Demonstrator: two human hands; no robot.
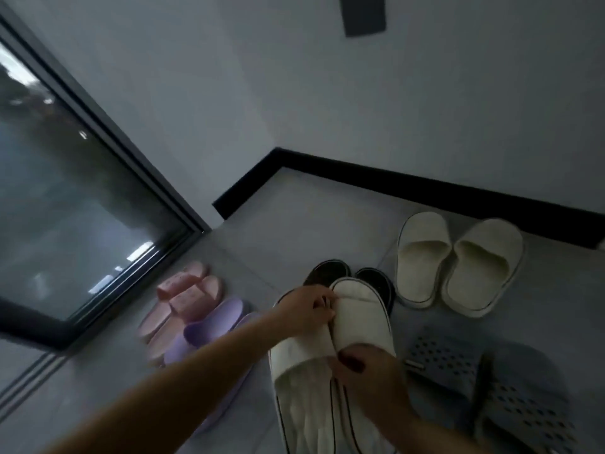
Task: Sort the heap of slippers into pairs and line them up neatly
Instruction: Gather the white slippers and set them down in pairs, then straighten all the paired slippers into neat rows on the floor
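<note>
Two white slippers with dark sole trim lie side by side on the grey floor, the left white slipper (pixel 302 381) and the right white slipper (pixel 361 319). My left hand (pixel 306 314) pinches their toe ends where the two meet. My right hand (pixel 370 376) grips them near the middle, fingers curled over the inner edges. A black pair (pixel 376 283) lies partly under their toes. A cream pair (pixel 458 263) stands together near the wall. On the left lie pink slippers (pixel 183 299) and purple slippers (pixel 209 329). Grey perforated clogs (pixel 484 385) sit at the right.
A black skirting board (pixel 425 191) runs along the white wall behind the slippers. A dark-framed glass door (pixel 82 198) fills the left side. Bare grey floor (pixel 294 224) lies between the door and the skirting.
</note>
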